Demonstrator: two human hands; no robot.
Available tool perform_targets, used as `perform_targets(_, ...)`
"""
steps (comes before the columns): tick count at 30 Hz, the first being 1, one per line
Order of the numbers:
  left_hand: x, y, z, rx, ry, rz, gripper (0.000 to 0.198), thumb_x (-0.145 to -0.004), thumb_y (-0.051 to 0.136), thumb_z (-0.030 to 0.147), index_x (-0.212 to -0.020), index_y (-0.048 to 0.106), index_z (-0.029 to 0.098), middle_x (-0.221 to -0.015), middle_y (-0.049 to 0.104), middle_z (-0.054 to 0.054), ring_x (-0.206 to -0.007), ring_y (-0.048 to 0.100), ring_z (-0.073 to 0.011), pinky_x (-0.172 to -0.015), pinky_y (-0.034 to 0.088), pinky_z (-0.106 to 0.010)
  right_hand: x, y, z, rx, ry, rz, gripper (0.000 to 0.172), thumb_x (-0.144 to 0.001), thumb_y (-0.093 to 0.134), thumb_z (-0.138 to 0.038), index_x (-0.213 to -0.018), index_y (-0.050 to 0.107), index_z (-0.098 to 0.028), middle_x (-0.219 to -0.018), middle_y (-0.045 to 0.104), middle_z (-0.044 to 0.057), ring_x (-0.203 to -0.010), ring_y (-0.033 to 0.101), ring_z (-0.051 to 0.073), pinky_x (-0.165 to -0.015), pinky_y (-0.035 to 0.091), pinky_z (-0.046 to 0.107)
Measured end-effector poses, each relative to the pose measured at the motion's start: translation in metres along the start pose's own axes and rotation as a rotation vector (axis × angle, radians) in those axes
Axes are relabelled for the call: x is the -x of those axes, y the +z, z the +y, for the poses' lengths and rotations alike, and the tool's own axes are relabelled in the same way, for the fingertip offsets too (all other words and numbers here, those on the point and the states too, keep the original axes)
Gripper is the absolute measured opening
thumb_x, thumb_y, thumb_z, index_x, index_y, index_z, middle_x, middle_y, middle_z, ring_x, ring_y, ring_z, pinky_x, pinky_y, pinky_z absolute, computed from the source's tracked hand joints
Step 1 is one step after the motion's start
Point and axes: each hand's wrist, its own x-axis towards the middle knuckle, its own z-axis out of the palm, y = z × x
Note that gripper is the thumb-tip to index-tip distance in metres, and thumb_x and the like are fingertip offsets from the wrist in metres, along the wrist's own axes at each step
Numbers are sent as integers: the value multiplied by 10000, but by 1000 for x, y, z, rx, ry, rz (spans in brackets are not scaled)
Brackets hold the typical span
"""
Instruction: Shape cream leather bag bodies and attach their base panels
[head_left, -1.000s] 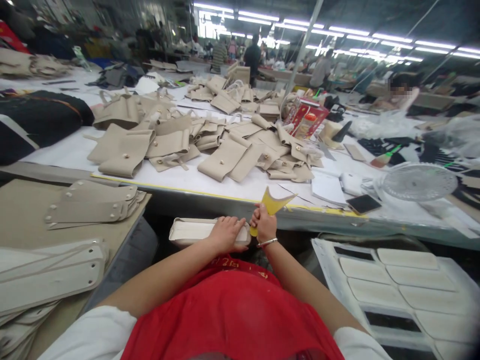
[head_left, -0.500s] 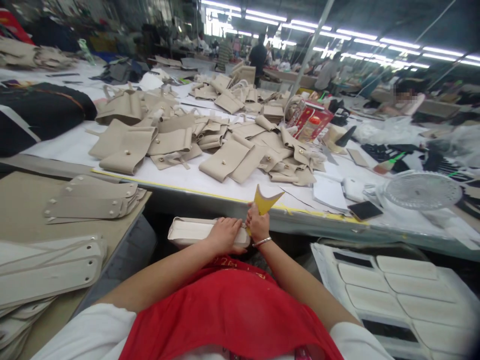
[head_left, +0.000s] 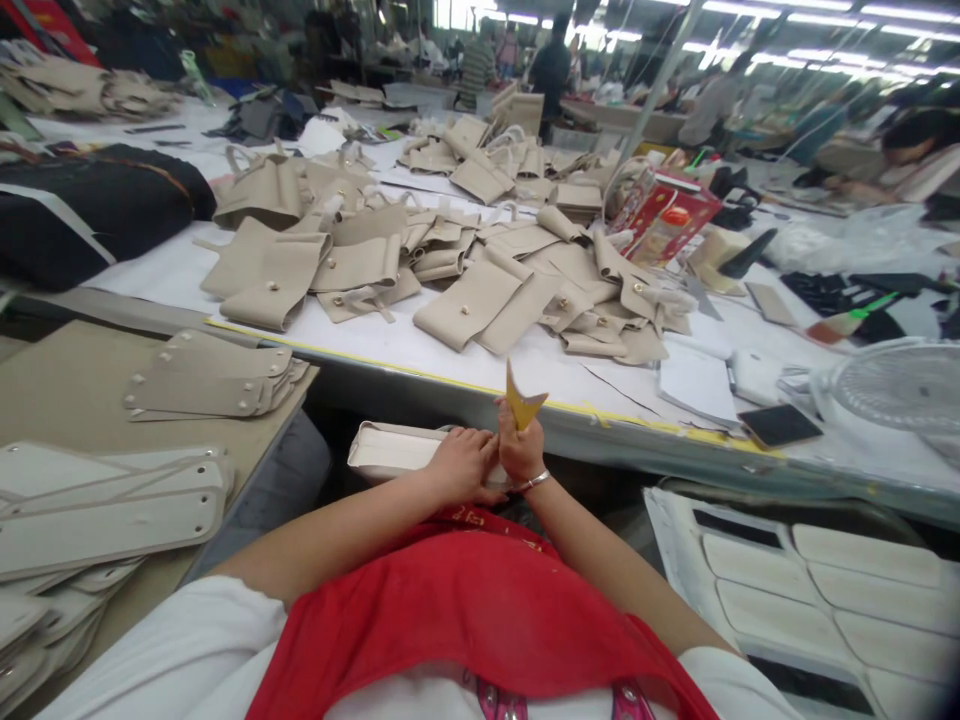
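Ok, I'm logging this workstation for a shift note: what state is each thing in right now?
Left hand: pressing on the cream piece.
Right hand: closed around the yellow scraper.
Cream piece: lying flat at the lap, held down.
Yellow scraper: upright, blade end up.
Beige pouches: loose heap on the table, flaps snapped shut.
Phone: flat, screen dark.
Strap pieces: stacked flat on the side table.

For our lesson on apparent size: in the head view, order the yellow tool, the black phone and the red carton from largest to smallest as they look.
1. red carton
2. black phone
3. yellow tool, held in the right hand; close to the phone, and nearer the camera, so this order is unsure.
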Motion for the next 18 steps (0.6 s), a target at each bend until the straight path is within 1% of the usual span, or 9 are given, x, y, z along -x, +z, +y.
perform_targets(2, -1, 0, 5, -50, -6, -14, 721, -642, 546, 673, -1100, 552, 116, -1006, 577, -146, -919, 511, -292, -813, 357, -397, 4, 0, -5, 236, -154, -74, 295, -829, 438, -463, -863, 575, -204, -730, 575, 32, -678, 539, 152, -652, 427, 277)
perform_targets(4, 1, 0, 10, -93, 5, 7, 760, -641, 542, 686, -1111, 549, 89, -1021, 576, -164, -932, 507, -302, -824, 363, -407, 1, 0, -10, 348, -190, -147, 303, -836, 421, -465, -888, 563, -203, -725, 585, 37, -651, 543, 161, -652, 430, 293)
perform_targets(7, 15, -5, 10, -100, 54, 100, 792, -656, 568, 655, -1185, 493, 69, -1194, 511, -196, -1066, 463, -322, -901, 347, -424, -13, 1, -19, 268, -30, -249, 351, -834, 405, -503, -963, 508, -193, -703, 595, 23, -508, 514, 136, -529, 433, 283)
perform_targets(10, 52, -21, -10, 55, 32, 227, 592, -781, 507, 541, -1204, 492, 127, -1273, 486, -154, -1170, 425, -272, -976, 326, -403, -26, 1, -33, 212, 151, -426, 368, -803, 456, -510, -926, 514, -167, -653, 598, 20, -483, 522, 131, -461, 424, 256)
perform_targets(12, 86, -33, -37, 223, -165, 418, 448, -872, 395, 432, -1222, 486, 168, -1280, 498, -114, -1197, 420, -222, -1018, 302, -395, -31, 3, -43, 256, 157, -617, 326, -758, 543, -465, -866, 547, -157, -649, 600, 20, -542, 544, 138, -472, 421, 238)
perform_targets(14, 116, -39, -72, 417, -481, 657, 429, -899, 320, 412, -1217, 497, 185, -1264, 516, -97, -1196, 430, -200, -1025, 307, -390, -38, 11, -51, 288, 109, -839, 273, -730, 588, -400, -871, 566, -167, -712, 619, 17, -592, 554, 138, -486, 415, 225)
perform_targets(15, 126, -38, -88, 557, -597, 719, 447, -901, 302, 429, -1217, 496, 179, -1248, 531, -98, -1185, 446, -196, -1015, 323, -383, -42, 18, -54, 323, 78, -943, 251, -720, 599, -365, -883, 572, -177, -740, 627, 12, -605, 556, 137, -491, 410, 220)
perform_targets(16, 133, -35, -103, 720, -675, 749, 477, -900, 285, 452, -1225, 487, 168, -1242, 537, -106, -1178, 460, -197, -996, 344, -381, -47, 27, -57, 399, 31, -1029, 225, -711, 604, -330, -882, 580, -187, -755, 633, 6, -613, 555, 135, -496, 403, 216)
perform_targets(18, 136, -21, -122, 1032, -750, 717, 561, -889, 239, 518, -1232, 481, 146, -1229, 549, -122, -1153, 490, -208, -947, 389, -373, -59, 51, -59, 633, -96, -1130, 139, -699, 598, -268, -816, 605, -194, -717, 630, -4, -596, 542, 128, -495, 374, 209)
